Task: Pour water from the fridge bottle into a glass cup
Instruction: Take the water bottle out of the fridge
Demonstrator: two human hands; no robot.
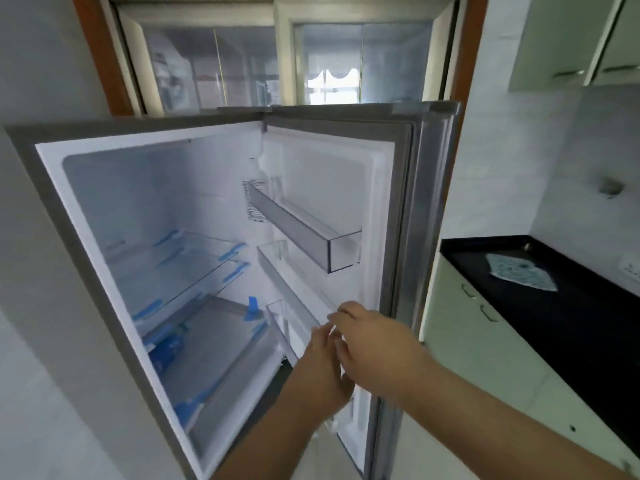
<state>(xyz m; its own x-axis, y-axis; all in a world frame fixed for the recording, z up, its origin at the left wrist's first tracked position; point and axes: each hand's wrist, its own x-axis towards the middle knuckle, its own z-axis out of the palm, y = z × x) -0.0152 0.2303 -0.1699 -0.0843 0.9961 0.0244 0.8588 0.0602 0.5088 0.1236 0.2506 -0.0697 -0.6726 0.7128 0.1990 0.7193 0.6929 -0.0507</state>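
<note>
The fridge stands open, and its door is swung out to the right. Both my hands reach into the lower part of the door, by the clear door shelves. My left hand is lower, with its fingers stretched up towards a shelf rim and the thumb spread. My right hand lies over it, back up, with its fingers bent forward. What lies under the hands is hidden. I see no bottle plainly and no glass cup. A small white piece shows below my left hand.
Glass shelves with blue tape fill the fridge's inside. A grey door bin juts out above my hands. To the right runs a black counter with a patterned cloth on it, pale green cabinets below and wall cabinets above.
</note>
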